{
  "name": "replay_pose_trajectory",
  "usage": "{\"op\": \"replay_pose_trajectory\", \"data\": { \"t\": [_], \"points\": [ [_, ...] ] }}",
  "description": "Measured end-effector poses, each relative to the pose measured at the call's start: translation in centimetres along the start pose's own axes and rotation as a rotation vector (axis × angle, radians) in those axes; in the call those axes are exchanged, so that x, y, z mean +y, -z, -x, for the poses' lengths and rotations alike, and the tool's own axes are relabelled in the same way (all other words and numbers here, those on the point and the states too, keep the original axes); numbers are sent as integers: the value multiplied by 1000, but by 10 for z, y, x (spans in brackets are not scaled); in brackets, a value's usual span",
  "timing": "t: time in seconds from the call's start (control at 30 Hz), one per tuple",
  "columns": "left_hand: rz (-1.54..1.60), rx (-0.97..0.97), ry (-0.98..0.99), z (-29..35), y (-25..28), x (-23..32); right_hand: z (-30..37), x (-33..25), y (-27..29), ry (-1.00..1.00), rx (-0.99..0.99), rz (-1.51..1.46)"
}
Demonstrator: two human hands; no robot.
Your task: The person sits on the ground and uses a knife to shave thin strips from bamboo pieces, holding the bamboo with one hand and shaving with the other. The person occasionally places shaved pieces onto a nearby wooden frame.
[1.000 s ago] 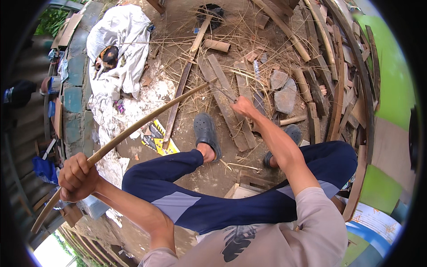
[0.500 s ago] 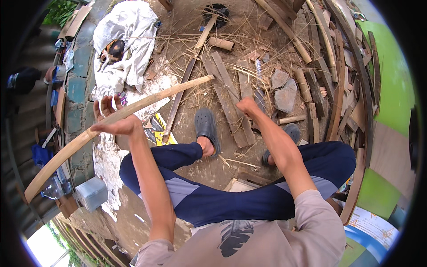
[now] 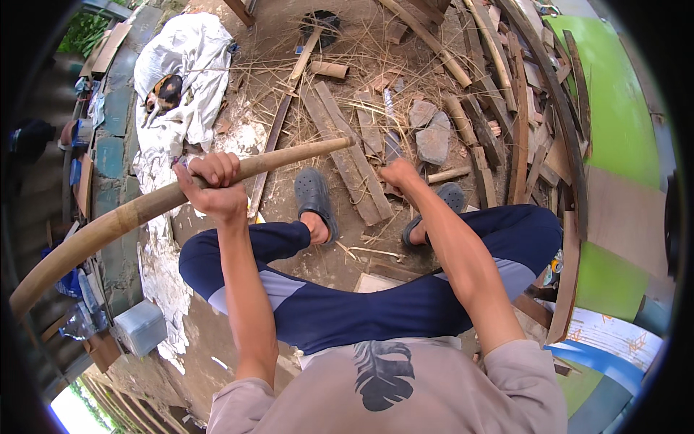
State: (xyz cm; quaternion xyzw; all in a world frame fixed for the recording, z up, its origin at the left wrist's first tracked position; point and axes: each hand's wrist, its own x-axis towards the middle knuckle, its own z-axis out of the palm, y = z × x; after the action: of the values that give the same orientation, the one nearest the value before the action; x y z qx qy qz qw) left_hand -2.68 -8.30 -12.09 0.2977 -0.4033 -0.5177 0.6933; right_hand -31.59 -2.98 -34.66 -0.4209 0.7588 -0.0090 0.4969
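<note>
My left hand (image 3: 215, 189) is wrapped round a long, slightly curved bamboo pole (image 3: 137, 211). The pole slants from the far left edge up to a tip above the space between my knees. My right hand (image 3: 400, 176) is a closed fist above the right shoe, to the right of the pole's tip. It grips a thin, dark blade-like tool (image 3: 374, 156), mostly hidden by the fist and hard to make out against the ground. Tool and pole are apart.
Flat boards (image 3: 347, 152) lie ahead of my feet, with a silvery blade-like strip (image 3: 391, 126) and stone slabs (image 3: 434, 137). A cat (image 3: 168, 92) is curled on a white sack (image 3: 195, 50). Stacked timber (image 3: 517, 137) lines the right; a translucent box (image 3: 144, 327) stands left.
My left hand has gone from fingers spread under the pole to a closed grip on it. The pole has rolled or turned, showing a browner side. The right fist stays closed, its tool less visible.
</note>
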Motion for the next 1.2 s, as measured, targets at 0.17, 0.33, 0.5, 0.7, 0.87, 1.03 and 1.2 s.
{"op": "replay_pose_trajectory", "data": {
  "t": [0.17, 0.33, 0.5, 0.7, 0.87, 1.03, 1.2],
  "points": [
    [11, -156, 45, 30, 2, -19, 49, 12, -3, -78, -46, -58],
    [42, -293, 80, 29, 4, -18, 54, 28, -36, 11, 12, -78],
    [64, -373, 123, 27, 9, -17, 48, 12, -47, 201, 24, -169],
    [34, -484, 163, 32, 7, -11, 23, 18, -41, -13, -78, -244],
    [24, -492, 164, 32, 6, -11, 18, 27, -47, 23, -28, -243],
    [46, -493, 169, 30, 2, -12, 4, 36, -61, -81, 25, -287],
    [42, -439, 152, 26, 6, -13, -1, 39, -55, 52, -11, -225]
  ]
}}
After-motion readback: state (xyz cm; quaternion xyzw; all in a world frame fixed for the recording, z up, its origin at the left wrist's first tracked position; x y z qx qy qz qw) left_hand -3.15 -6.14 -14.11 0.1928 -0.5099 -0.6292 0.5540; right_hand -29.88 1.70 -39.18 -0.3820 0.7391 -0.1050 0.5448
